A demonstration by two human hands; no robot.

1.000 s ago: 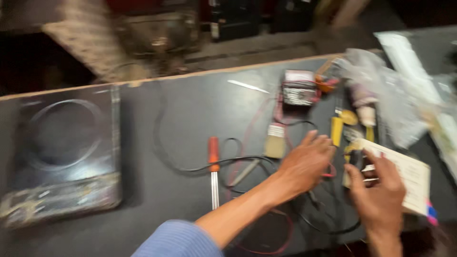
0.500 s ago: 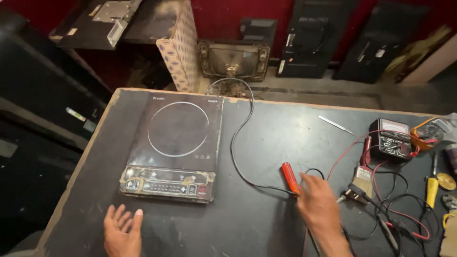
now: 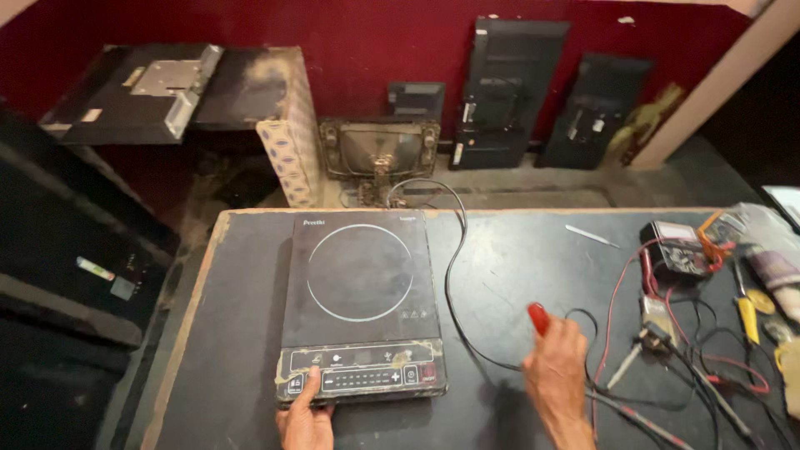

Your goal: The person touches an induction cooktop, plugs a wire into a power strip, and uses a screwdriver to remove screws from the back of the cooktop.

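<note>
Looking down through the head camera, the only view we have, we see a dark worktable (image 3: 225,333) with a black induction cooktop (image 3: 360,300) lying flat on its left half, the control strip turned toward us.

Our left hand (image 3: 305,419) rests at the cooktop's near left corner: the fingers are curled against the front edge by the buttons, touching it, and we cannot tell whether they truly grip it.

Our right hand (image 3: 556,373) lies well to the right of the cooktop, closed around a red-handled tool (image 3: 538,317) whose red end sticks up out of the fist; what sort of tool it is stays hidden in the hand.

Between the 2 hands a black power cord (image 3: 450,275) runs from the back of the cooktop, loops over the far table edge and curves down toward the right hand.

Farther right sits a multimeter (image 3: 673,247) with red and black test leads (image 3: 621,292) tangled around it, and just beside those a yellow-handled screwdriver (image 3: 744,302).

Beyond the table, several dark appliance panels (image 3: 510,92) lean against a red wall (image 3: 350,37).
</note>
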